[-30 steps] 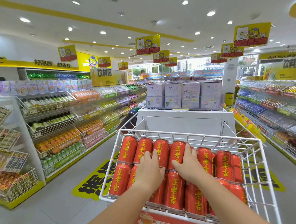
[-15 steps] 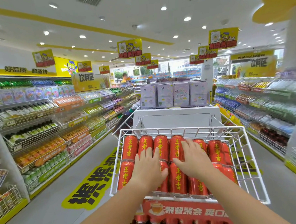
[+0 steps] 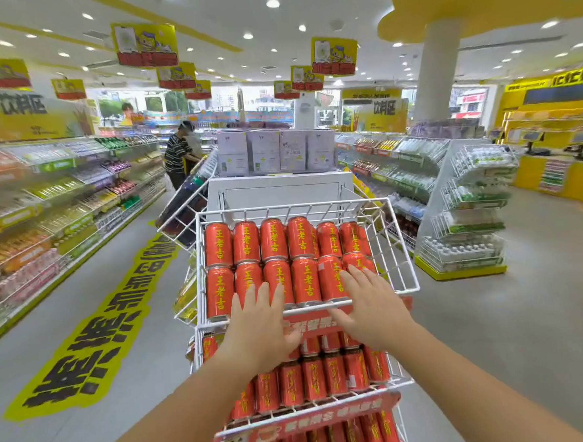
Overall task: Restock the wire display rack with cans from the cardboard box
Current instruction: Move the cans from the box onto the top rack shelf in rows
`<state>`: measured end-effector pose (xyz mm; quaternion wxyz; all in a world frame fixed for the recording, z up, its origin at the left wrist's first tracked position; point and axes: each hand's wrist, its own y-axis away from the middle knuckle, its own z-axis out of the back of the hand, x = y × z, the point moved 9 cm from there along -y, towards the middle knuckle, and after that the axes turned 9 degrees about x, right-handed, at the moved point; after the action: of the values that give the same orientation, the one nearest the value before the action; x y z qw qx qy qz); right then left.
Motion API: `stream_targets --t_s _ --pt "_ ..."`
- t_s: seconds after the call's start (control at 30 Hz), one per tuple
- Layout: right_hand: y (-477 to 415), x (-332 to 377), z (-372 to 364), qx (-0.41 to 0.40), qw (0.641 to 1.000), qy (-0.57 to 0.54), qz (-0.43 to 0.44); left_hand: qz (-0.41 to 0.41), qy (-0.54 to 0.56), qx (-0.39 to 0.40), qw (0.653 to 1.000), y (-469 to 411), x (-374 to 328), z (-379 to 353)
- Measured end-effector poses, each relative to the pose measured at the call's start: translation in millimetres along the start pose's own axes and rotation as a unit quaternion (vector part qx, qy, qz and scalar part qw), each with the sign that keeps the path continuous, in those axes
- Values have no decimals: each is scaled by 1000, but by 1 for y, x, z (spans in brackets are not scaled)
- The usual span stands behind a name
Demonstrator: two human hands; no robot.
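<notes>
Left hand (image 3: pixel 259 328) and right hand (image 3: pixel 371 313), flat and empty, withdrew to the rack (image 3: pixel 282 207) front. Cans (image 3: pixel 273 239) likely stiff, slick, heavy; grip sidewalls.

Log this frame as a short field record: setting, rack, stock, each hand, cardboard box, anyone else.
setting: shop aisle, drinks shelves alongside
rack: white wire display rack, tiered
stock: red cans in two rows on the top tier; lower tiers also hold cans
left hand: fingers straight, laid over front-row cans
right hand: fingers straight, laid over front-row cans, further right
cardboard box: not in view
other: person in striped shirt at the far left shelves
</notes>
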<state>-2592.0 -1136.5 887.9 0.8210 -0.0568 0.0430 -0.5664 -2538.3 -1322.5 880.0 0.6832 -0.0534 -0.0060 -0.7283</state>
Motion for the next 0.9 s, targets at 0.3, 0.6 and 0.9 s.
stream_targets --t_s 0.3,0.6,0.9 --pt "86 -57 -31 27 1000 1 12 -1 -8 8 1000 56 -73 -33" --pt "148 -149 -95 78 994 2 72 47 -20 56 997 75 -177 -86" --pt "184 -210 -174 158 983 -21 89 47 6 127 991 80 -265 -150"
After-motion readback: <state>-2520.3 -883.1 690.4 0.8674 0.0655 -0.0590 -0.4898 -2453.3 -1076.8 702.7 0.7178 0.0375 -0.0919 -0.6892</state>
